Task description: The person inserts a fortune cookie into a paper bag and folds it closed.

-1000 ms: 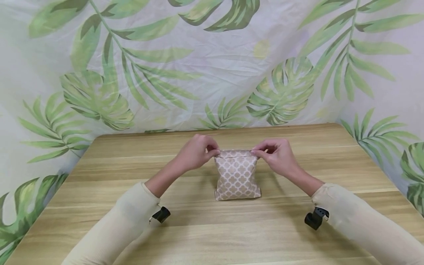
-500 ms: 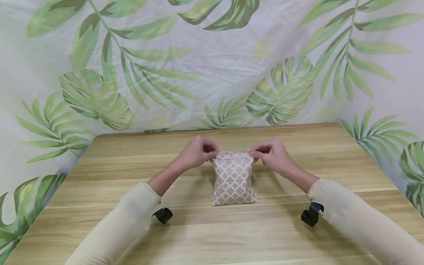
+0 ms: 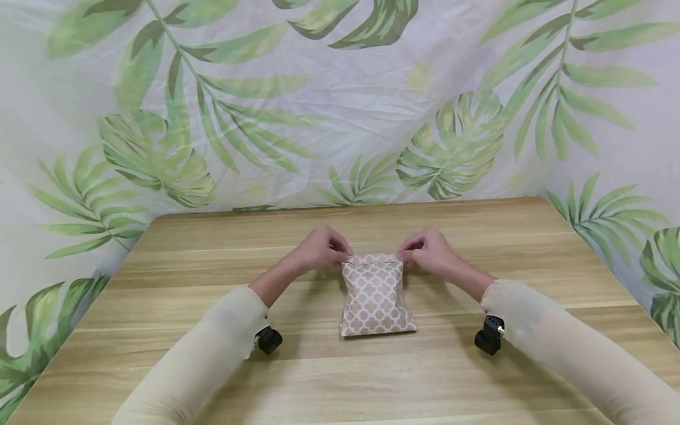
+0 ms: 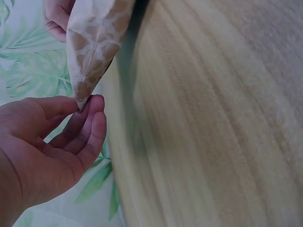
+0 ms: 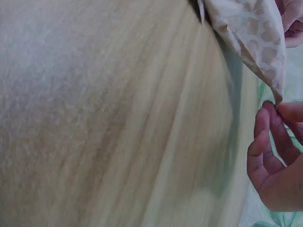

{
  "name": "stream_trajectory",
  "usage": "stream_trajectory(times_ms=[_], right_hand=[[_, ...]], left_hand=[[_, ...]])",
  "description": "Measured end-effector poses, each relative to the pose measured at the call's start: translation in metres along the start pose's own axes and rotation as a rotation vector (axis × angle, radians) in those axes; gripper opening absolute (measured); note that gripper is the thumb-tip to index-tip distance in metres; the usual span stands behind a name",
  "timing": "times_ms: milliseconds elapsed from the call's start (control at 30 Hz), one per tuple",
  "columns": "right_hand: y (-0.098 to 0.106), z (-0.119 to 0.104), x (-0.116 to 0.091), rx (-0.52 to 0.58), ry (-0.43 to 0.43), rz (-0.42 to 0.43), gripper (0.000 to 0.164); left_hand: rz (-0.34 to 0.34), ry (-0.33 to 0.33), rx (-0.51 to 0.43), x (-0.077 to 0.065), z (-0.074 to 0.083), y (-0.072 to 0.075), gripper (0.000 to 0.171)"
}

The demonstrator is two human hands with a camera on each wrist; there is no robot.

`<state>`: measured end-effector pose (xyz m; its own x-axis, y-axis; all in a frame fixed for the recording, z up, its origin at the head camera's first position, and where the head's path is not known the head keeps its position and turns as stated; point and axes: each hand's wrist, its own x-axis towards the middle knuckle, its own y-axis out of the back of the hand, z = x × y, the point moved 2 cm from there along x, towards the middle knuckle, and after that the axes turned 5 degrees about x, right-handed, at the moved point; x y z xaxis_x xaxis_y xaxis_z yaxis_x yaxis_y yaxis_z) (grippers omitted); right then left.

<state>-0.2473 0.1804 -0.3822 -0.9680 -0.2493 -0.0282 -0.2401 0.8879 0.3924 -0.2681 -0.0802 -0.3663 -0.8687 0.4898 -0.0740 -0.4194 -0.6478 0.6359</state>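
A small beige pouch [image 3: 374,298] with a white lattice print lies at the middle of the table, its flat bottom edge toward me. My left hand [image 3: 320,250] pinches its far left corner between thumb and fingertips. At the far right corner, my right hand [image 3: 430,252] does the same. In the left wrist view, the pouch's corner [image 4: 86,85] narrows to a point in the left hand's grip. The right wrist view has the other corner [image 5: 272,71] drawn taut down to the right thumb and fingertips. The pouch's underside is hidden.
The wooden table [image 3: 340,378] stretches out around the pouch, with rounded far corners. Behind it hangs a leaf-printed cloth backdrop [image 3: 340,118]. Small black cameras [image 3: 268,340] sit under both sleeve cuffs.
Both hands have come a little toward me and closer together, still pinching the pouch's far corners. The pouch's bottom edge has slid nearer to me, and the pouch lies flatter.
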Motion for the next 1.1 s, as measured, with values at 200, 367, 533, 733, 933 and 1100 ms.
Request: stream_trajectory(times_ms=[200, 367, 533, 733, 933, 1100], right_hand=[[-0.004, 0.002, 0.005, -0.053, -0.034, -0.026, 0.01], [-0.006, 0.005, 0.007, -0.066, -0.049, -0.038, 0.009], [-0.007, 0.006, 0.007, -0.044, -0.053, -0.031, 0.01], [-0.009, 0.005, 0.008, -0.012, -0.045, -0.023, 0.011], [-0.011, 0.005, 0.008, -0.011, -0.032, -0.027, 0.011], [-0.011, 0.005, 0.009, -0.005, -0.035, -0.024, 0.011]], left_hand=[[-0.035, 0.046, 0.007, 0.007, -0.01, -0.004, 0.006], [-0.066, 0.075, 0.009, 0.008, -0.014, -0.006, 0.007], [-0.065, 0.077, 0.009, 0.007, -0.014, -0.006, 0.009], [-0.038, 0.098, 0.005, 0.007, -0.014, -0.005, 0.008], [-0.035, 0.089, -0.003, 0.005, -0.013, -0.005, 0.008], [-0.036, 0.081, -0.008, 0.002, -0.013, -0.004, 0.008]])
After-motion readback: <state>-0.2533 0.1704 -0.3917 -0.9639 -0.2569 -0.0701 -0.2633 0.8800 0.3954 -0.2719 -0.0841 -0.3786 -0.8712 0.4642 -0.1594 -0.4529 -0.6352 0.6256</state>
